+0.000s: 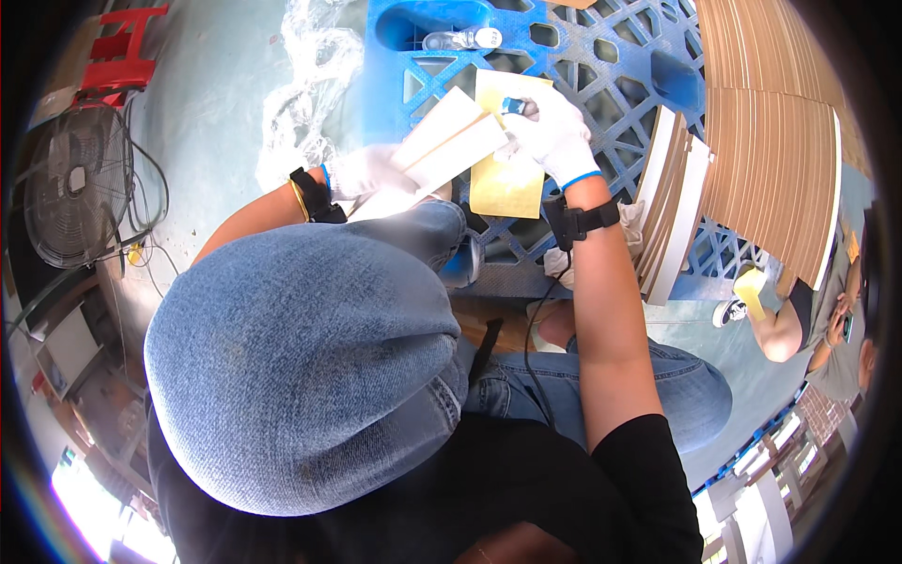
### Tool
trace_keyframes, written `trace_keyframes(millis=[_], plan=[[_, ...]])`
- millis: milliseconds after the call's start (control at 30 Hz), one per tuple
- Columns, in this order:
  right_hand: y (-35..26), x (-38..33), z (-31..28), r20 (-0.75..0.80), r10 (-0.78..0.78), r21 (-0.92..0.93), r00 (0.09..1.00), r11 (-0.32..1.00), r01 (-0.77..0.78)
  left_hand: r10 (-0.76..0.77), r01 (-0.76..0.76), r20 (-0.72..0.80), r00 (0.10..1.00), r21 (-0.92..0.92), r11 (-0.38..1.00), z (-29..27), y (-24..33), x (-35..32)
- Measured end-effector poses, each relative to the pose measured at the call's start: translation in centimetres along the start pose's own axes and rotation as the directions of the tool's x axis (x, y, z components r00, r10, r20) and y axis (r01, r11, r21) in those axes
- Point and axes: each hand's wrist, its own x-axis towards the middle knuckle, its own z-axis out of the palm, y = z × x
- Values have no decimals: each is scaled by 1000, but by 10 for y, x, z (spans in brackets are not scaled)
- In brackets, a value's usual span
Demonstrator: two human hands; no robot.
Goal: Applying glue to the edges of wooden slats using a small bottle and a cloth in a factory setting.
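Observation:
My left hand (362, 176), in a white knit glove, grips the near end of two white strip boards (449, 155) that lie side by side and slant up to the right. My right hand (554, 132), gloved too, pinches a small blue object (513, 105) near the boards' far end; its kind is hard to make out. Beneath that hand, a yellow sheet (507, 195) is spread on a blue plastic pallet (601, 61), partly covered by the boards. A small clear bottle (458, 39) with a white cap lies at the pallet's far side.
Stacked brown-and-white boards (770, 169) stand at the right, with a smaller bundle (672, 202) closer in. Crumpled clear plastic film (310, 94) lies on the floor at left, near a floor fan (77, 179) and a red stool (120, 61). Another person (827, 329) sits at far right.

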Motion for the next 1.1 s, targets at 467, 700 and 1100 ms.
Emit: trace_keyframes(millis=[467, 700, 1100], plan=[[57, -41, -2, -173, 156, 469, 973, 881, -58, 455, -401, -415, 787, 216, 890, -108, 36, 9], [66, -54, 7, -105, 304, 266, 947, 926, -268, 533, -667, -406, 743, -379, 641, -93, 73, 19], [66, -77, 26, -94, 300, 60, 949, 954, -295, 597, -631, -365, 715, -705, 325, -66, 65, 36]])
